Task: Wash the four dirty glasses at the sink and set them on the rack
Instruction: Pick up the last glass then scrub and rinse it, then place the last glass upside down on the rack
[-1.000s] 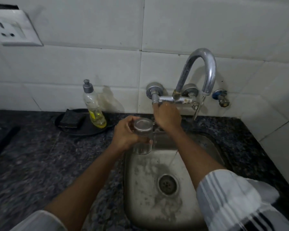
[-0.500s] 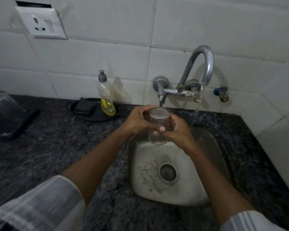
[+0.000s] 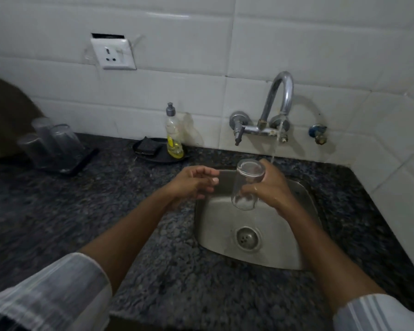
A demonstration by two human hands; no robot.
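I grasp the glass (image 3: 247,185) in my right hand (image 3: 270,187), mouth down over the sink (image 3: 294,247); it looks empty. My left hand (image 3: 194,183) hangs released just left of it. Best to let it drip, then carry it upright-steady to the rack (image 3: 81,163), far left of the sink, where three glasses (image 3: 50,144) stand inverted. A thin stream runs from the tap (image 3: 277,103) behind.

Clear glass (image 3: 246,185) in right hand (image 3: 270,187), yellow soap bottle (image 3: 173,137) at eleven o'clock, speckled dark counter (image 3: 81,211), white tiles (image 3: 177,96), striped white sleeves (image 3: 53,297)
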